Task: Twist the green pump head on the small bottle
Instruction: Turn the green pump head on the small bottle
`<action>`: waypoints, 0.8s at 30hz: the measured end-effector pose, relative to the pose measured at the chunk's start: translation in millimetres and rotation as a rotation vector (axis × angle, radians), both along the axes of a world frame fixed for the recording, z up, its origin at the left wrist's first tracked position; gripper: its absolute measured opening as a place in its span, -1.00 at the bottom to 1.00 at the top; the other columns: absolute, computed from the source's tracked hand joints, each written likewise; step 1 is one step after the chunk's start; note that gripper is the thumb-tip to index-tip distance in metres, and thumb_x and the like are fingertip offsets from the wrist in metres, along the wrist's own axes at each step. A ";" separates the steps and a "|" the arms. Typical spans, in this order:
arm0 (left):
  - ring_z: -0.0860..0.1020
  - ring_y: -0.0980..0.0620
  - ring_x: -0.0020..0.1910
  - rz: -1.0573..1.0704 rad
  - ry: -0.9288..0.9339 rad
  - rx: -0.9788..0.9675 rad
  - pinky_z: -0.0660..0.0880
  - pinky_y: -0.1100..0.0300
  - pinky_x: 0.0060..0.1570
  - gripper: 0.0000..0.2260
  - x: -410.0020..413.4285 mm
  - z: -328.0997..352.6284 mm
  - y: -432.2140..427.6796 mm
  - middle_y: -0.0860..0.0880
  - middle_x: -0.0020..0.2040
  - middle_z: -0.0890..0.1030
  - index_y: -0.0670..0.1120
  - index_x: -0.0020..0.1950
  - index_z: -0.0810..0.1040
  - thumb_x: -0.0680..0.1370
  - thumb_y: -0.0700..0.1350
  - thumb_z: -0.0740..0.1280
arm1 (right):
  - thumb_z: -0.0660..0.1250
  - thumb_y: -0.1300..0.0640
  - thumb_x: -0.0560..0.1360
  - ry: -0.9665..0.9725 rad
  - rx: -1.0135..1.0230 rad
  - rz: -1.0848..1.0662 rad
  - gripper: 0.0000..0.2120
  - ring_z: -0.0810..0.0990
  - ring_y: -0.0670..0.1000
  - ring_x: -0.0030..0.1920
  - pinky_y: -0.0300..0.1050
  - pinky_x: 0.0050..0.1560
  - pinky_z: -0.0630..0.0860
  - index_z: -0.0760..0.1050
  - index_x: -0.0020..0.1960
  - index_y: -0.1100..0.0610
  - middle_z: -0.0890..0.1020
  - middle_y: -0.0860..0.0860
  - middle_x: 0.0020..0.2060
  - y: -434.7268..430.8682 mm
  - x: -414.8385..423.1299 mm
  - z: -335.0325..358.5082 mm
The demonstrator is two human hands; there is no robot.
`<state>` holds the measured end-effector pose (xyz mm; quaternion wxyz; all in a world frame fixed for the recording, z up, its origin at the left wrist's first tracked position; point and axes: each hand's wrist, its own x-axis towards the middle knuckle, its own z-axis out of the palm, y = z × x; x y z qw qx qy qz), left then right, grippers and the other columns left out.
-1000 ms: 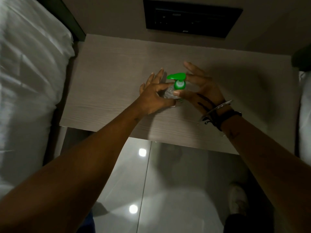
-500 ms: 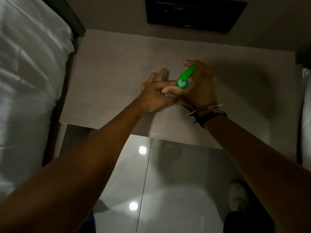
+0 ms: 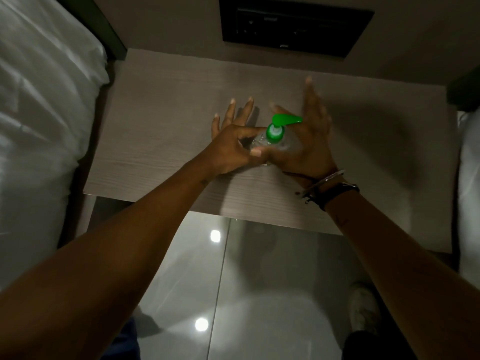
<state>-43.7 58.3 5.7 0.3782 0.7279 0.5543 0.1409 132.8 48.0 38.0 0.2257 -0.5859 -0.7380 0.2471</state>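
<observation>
Bottle handling is looking easy: the small clear plastic bottle [image 3: 262, 142] is probably light and thin-walled, so it may dent under a hard squeeze and could spin or slip if held loosely. It is standing near the middle of the pale wood-grain bench [image 3: 161, 105], a little toward the near edge. The left hand [image 3: 231, 149] is bracing its body, thumb and forefinger closing around it while the other fingers [image 3: 228, 110] are spreading open. The right hand [image 3: 306, 141] is cupping the far side with fingers stretched out flat, and whether its thumb is pinching anything cannot be told. The bright green plastic pump head [image 3: 281, 123], stiff and ridgeless, is pointing its spout toward the bench's right edge; the collar under the spout is looking like the best place to grip. No label or writing is showing legibly on the bottle.
</observation>
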 end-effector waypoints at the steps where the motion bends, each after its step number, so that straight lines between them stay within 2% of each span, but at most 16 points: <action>1: -0.30 -0.06 0.56 0.000 0.004 -0.008 -0.38 -0.23 0.45 -0.48 0.3 -0.2 0.2 0.00 0.62 -0.08 0.23 0.33 0.42 0.40 0.11 0.45 | 0.39 -0.25 0.28 0.037 -0.008 0.019 -0.36 -0.07 0.25 0.53 0.42 0.46 -0.10 0.45 0.29 -0.01 0.02 0.17 0.55 -0.8 0.6 0.2; 3: -0.29 -0.04 0.56 0.006 0.001 -0.017 -0.37 -0.21 0.46 -0.49 1.3 -0.8 -0.3 0.02 0.62 -0.07 0.23 0.32 0.44 0.39 0.10 0.46 | 0.38 -0.20 0.29 0.064 -0.004 -0.027 -0.43 -0.04 0.17 0.54 0.36 0.47 -0.06 0.49 0.26 -0.01 0.10 0.07 0.54 2.3 1.6 0.1; 5: -0.27 -0.03 0.57 0.020 -0.015 -0.024 -0.37 -0.20 0.45 -0.52 1.7 -0.8 -0.8 0.02 0.62 -0.05 0.22 0.30 0.47 0.40 0.05 0.47 | 0.43 -0.30 0.22 -0.009 0.033 -0.086 -0.34 0.01 0.07 0.54 0.25 0.46 -0.04 0.50 0.22 -0.01 0.18 -0.03 0.53 5.8 -0.2 0.1; 8: -0.26 -0.05 0.57 0.010 -0.029 -0.032 -0.36 -0.22 0.44 -0.51 -0.6 -1.4 0.6 -0.01 0.62 -0.04 0.19 0.32 0.46 0.41 0.05 0.46 | 0.47 -0.37 0.11 -0.039 0.072 -0.105 -0.27 0.09 0.15 0.52 0.29 0.42 0.04 0.53 0.09 0.09 0.25 0.04 0.50 4.5 -8.5 1.6; 10: -0.26 -0.09 0.57 -0.025 -0.016 -0.034 -0.36 -0.23 0.43 -0.46 -1.3 -2.2 1.5 -0.03 0.62 -0.05 0.23 0.36 0.35 0.42 0.10 0.44 | 0.46 -0.38 0.10 -0.001 0.006 -0.022 -0.12 0.06 0.22 0.52 0.32 0.45 0.04 0.43 0.26 0.11 0.14 0.15 0.52 1.0 -10.7 -1.9; 11: -0.26 -0.09 0.57 -0.028 -0.015 -0.037 -0.36 -0.23 0.43 -0.46 -1.2 -2.1 1.6 -0.03 0.62 -0.05 0.27 0.34 0.32 0.41 0.11 0.44 | 0.43 -0.35 0.15 0.007 -0.034 0.020 -0.12 0.04 0.23 0.52 0.31 0.47 0.03 0.37 0.33 0.10 0.07 0.18 0.54 0.2 -9.3 -4.6; 13: -0.25 -0.05 0.57 -0.023 -0.015 -0.044 -0.36 -0.19 0.43 -0.44 -0.5 -2.9 2.4 0.02 0.62 -0.04 0.33 0.30 0.30 0.39 0.11 0.47 | 0.36 -0.24 0.28 0.051 -0.070 0.055 -0.32 0.03 0.24 0.52 0.33 0.48 0.03 0.43 0.30 0.08 0.05 0.20 0.54 0.9 -2.2 -6.5; 16: -0.24 -0.03 0.57 -0.027 -0.021 -0.034 -0.35 -0.16 0.43 -0.46 -1.1 -4.9 3.6 0.04 0.62 -0.03 0.34 0.28 0.34 0.37 0.11 0.47 | 0.47 -0.14 0.27 0.087 0.014 -0.001 -0.57 0.10 0.25 0.50 0.38 0.41 0.15 0.60 0.03 0.09 0.24 0.15 0.49 4.4 4.3 -4.0; 18: -0.22 -0.04 0.58 -0.015 -0.039 -0.044 -0.33 -0.19 0.44 -0.49 -2.3 -5.3 4.7 0.03 0.62 -0.01 0.34 0.24 0.37 0.34 0.12 0.43 | 0.56 -0.15 0.18 0.055 0.095 -0.058 -0.54 0.15 0.27 0.48 0.38 0.38 0.21 0.61 -0.06 0.10 0.29 0.17 0.46 6.6 0.1 -2.2; 19: -0.22 -0.05 0.58 -0.017 -0.046 -0.049 -0.33 -0.20 0.44 -0.49 -2.3 -5.3 5.1 0.02 0.62 -0.01 0.34 0.25 0.36 0.34 0.14 0.41 | 0.58 -0.17 0.14 0.060 0.104 -0.072 -0.46 0.16 0.29 0.47 0.38 0.38 0.22 0.59 -0.03 0.12 0.26 0.22 0.46 7.2 -2.8 -1.8; 21: -0.23 -0.07 0.57 -0.035 -0.047 -0.060 -0.34 -0.20 0.43 -0.46 -1.3 -5.3 4.8 0.01 0.62 -0.02 0.34 0.28 0.30 0.33 0.19 0.38 | 0.57 -0.21 0.12 0.074 0.050 -0.030 -0.26 0.11 0.31 0.48 0.38 0.40 0.21 0.51 0.17 0.16 0.14 0.32 0.47 6.0 -6.1 -1.4; 22: -0.23 -0.07 0.57 -0.030 -0.049 -0.066 -0.35 -0.19 0.43 -0.45 -0.6 -5.2 4.6 0.01 0.62 -0.02 0.35 0.29 0.28 0.33 0.19 0.37 | 0.54 -0.18 0.17 0.081 0.021 0.019 -0.25 0.08 0.31 0.49 0.39 0.42 0.17 0.47 0.23 0.16 0.10 0.34 0.48 4.8 -5.3 -2.2; 24: -0.22 -0.05 0.58 -0.012 -0.063 -0.078 -0.35 -0.18 0.43 -0.45 -0.2 -5.4 4.7 0.02 0.61 -0.01 0.34 0.28 0.30 0.34 0.14 0.41 | 0.52 -0.05 0.29 0.131 -0.007 0.084 -0.49 0.10 0.28 0.50 0.39 0.44 0.10 0.54 0.16 0.15 0.14 0.30 0.49 4.8 -0.9 -3.1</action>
